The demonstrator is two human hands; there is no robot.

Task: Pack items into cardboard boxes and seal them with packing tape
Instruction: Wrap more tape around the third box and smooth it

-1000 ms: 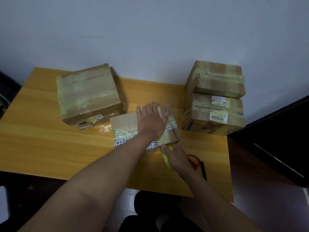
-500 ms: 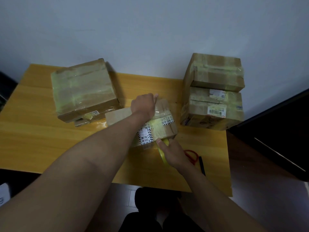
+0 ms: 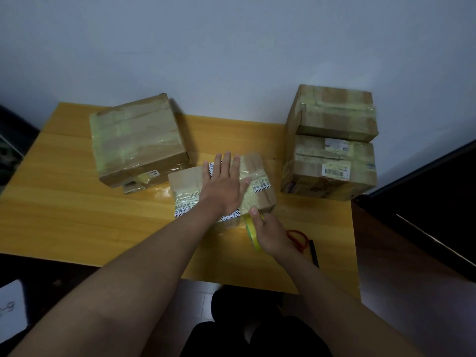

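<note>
Your left hand (image 3: 226, 186) now lies flat, fingers straight, pressing the tape on the small box (image 3: 221, 191) at the table (image 3: 64, 202) centre; half a second ago it was curled over the far edge. Smoothing is evidently under way. Your right hand (image 3: 270, 233) grips the yellow tape roll (image 3: 251, 231) at the box's near edge; the strip appears uncut. Scissors (image 3: 300, 238) lie beside it.

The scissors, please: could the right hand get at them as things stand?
Probably yes, once freed: the scissors lie right beside the right hand with nothing between, but it grips the tape roll.
</note>
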